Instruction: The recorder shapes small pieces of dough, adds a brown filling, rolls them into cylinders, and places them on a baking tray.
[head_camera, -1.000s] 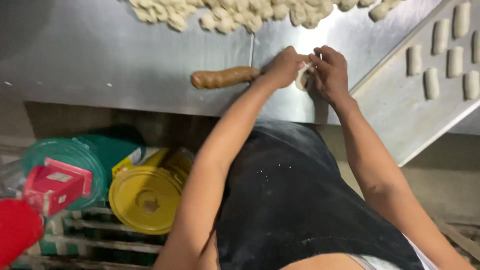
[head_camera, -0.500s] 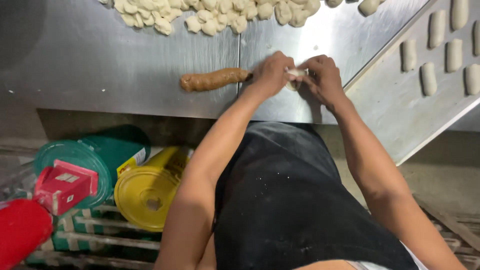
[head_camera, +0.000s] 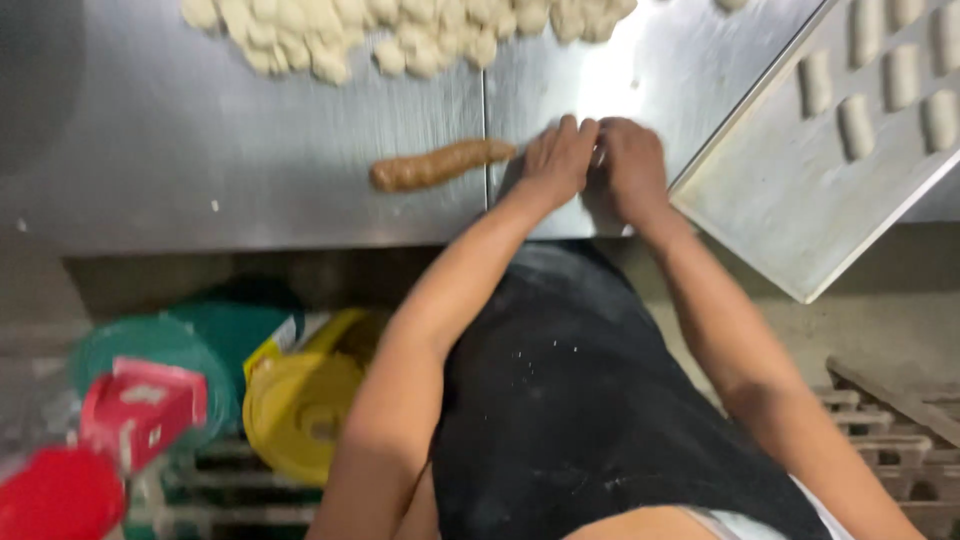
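My left hand and my right hand press side by side, palms down, on the steel worktop. A small piece of pale dough lies under and between them, almost fully hidden by the fingers. A brown roll of filling lies on the worktop just left of my left hand, its right end touching the fingers. A heap of pale dough lumps sits at the far edge of the worktop.
A metal baking tray with several shaped dough pieces rests tilted at the right, overhanging the edge. Below the worktop at the left stand a yellow lidded tub, a green lidded container, a red box and a red lid.
Both hands have gone from holding the dough piece up between the fingers to pressing it flat on the worktop. The camera has shifted a little.
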